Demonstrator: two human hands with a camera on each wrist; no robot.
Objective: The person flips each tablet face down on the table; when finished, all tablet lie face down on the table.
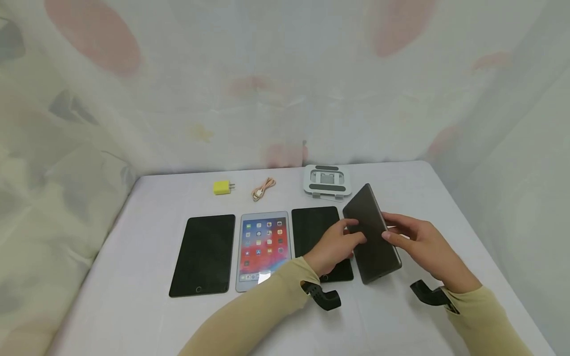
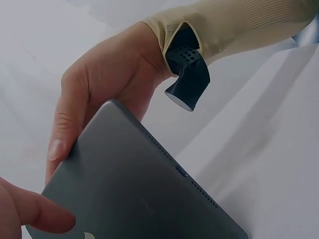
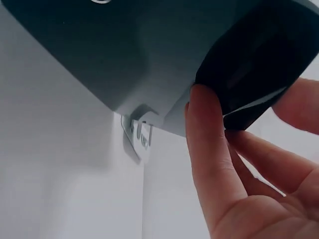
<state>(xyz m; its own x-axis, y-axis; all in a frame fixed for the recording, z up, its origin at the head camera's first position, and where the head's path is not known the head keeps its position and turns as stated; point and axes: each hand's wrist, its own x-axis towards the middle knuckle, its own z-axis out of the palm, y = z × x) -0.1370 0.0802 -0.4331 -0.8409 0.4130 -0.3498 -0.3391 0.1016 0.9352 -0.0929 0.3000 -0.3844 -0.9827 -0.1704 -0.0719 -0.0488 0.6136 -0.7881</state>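
Dark tablet (image 1: 374, 256) tilted, pinched at right edge

Right side of surface (image 1: 142, 242), long axis near-to-far, back facing left. Right hand (image 1: 420, 243) pinches right long edge; left hand (image 1: 335, 245) touches back, fingers uncurled. Both in contact, neither nearer.

Dark grey tablet (image 1: 375, 249), back showing, tilted steeply, rightmost of four.

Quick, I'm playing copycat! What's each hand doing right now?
Left hand: touching the gray tablet; can't tell if it's gripping.
Right hand: closed, holding the gray tablet's edge.
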